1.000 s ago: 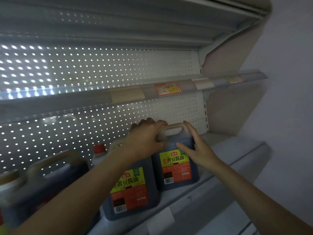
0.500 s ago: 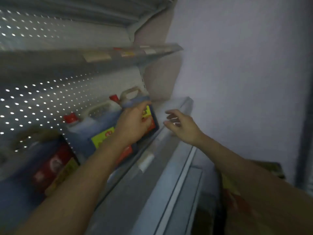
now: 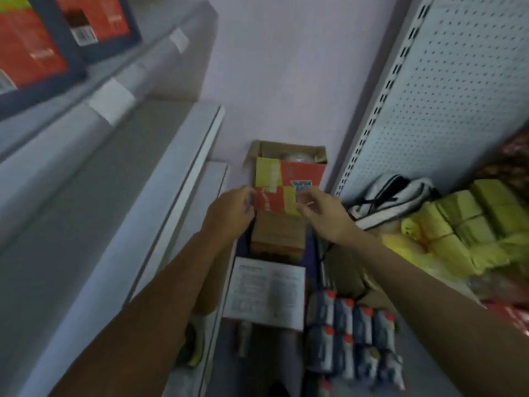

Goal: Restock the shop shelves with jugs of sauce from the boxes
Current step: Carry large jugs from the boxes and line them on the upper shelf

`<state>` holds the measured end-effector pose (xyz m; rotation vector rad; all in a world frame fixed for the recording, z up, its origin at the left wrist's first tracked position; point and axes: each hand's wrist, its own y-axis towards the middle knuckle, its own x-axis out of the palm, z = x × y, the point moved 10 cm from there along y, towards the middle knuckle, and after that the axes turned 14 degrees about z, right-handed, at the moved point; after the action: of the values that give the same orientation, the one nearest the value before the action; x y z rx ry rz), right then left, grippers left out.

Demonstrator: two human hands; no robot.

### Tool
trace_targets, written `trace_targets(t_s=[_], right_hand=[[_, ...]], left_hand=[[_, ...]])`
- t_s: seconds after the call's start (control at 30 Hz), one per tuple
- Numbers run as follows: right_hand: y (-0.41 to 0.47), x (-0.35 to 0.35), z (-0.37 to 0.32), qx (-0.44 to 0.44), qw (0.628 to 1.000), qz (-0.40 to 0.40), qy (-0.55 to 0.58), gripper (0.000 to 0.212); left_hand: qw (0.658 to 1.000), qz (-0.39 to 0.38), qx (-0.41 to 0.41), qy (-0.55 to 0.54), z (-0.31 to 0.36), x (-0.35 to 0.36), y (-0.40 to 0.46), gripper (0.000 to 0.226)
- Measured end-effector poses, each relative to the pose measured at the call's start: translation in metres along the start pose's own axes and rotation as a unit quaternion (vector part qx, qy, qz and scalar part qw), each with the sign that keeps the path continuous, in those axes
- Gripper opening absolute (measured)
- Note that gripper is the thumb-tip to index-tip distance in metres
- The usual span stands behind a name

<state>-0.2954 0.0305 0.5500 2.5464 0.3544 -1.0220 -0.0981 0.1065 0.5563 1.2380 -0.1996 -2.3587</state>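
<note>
Two dark sauce jugs with red labels stand on the shelf at the upper left. Below, an open cardboard box with a red and yellow flap sits on the floor against the wall. A pale round jug top shows inside it. My left hand hangs just left of the flap, fingers loosely curled, holding nothing. My right hand reaches toward the flap from the right, fingers relaxed and empty. Several small red-capped bottles stand in a pack near my feet.
A white leaflet lies on a lower box. Yellow wrapped packs and a black and white bag fill the floor at the right, under a pegboard panel. The image is blurred by motion.
My view has swung from the shelf down to the floor. Both hands have left the shelved jug and dropped toward the open box.
</note>
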Motion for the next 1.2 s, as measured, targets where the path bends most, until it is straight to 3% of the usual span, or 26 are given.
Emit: trace_targets(t_s=[0.1,0.27,0.47,0.6,0.7,0.87,0.97,1.1,1.2], right_hand=[[-0.032,0.036,0.052,0.041,0.998,-0.048,-0.028,0.028],[-0.099,0.138,0.149,0.114,0.984,-0.137,-0.026,0.024],[-0.225,0.313,0.265,0.212,0.943,-0.256,-0.014,0.017],[-0.309,0.431,0.330,0.234,0.911,-0.339,-0.038,0.039],[-0.343,0.507,0.373,0.221,0.904,-0.360,-0.068,0.025],[-0.385,0.626,0.450,0.258,0.908,-0.322,-0.069,0.033],[-0.404,0.684,0.481,0.359,0.892,-0.271,-0.042,0.068],[-0.416,0.731,0.495,0.492,0.860,-0.125,0.040,0.115],[-0.425,0.747,0.495,0.511,0.855,-0.065,0.057,0.107]], left_hand=[[0.998,-0.039,-0.032,-0.027,-0.033,0.054,-0.042,0.025],[0.984,-0.112,-0.135,-0.034,-0.133,0.161,-0.133,0.033],[0.947,-0.171,-0.273,-0.002,-0.255,0.287,-0.292,0.029],[0.922,-0.195,-0.333,-0.028,-0.333,0.358,-0.390,0.037],[0.912,-0.204,-0.356,-0.035,-0.396,0.412,-0.420,0.035],[0.924,-0.229,-0.304,0.043,-0.492,0.500,-0.428,0.046],[0.933,-0.252,-0.248,0.064,-0.524,0.552,-0.408,0.052],[0.946,-0.294,-0.132,0.028,-0.532,0.621,-0.364,0.066],[0.930,-0.363,-0.046,0.046,-0.530,0.658,-0.349,0.066]])
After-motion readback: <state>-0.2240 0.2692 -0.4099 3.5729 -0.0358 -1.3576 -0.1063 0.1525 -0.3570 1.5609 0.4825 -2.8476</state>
